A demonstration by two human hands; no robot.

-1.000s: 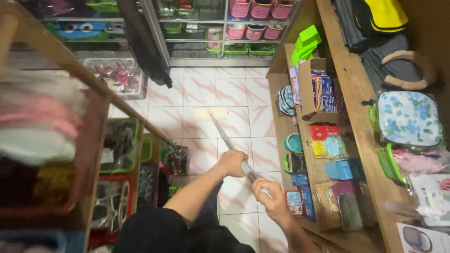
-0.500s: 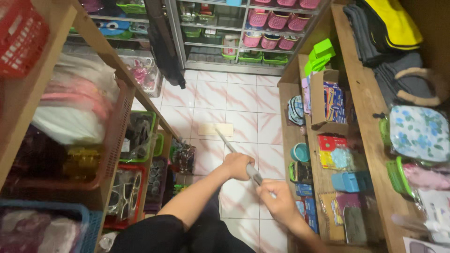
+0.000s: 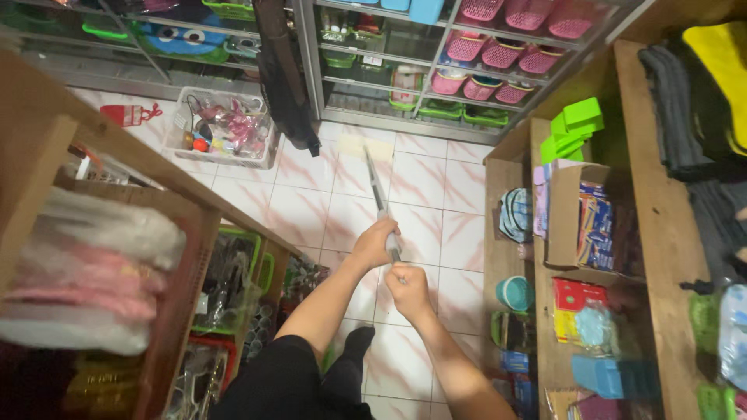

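Both hands grip 1 long mop handle that slants away to a flat pale mop head lying on the tiled floor, close to the far metal shelving. The left hand wraps its fingers around the shaft, and the right hand closes in a fist just behind it, at the handle's near end. A wide stroke could likely knock the clear plastic bin of small goods near the floor's left edge, or catch the black garment hanging above it. The aisle is narrow: pink-veined white tiles run between a wooden rack on the left and wooden shelves of packaged goods on the right.
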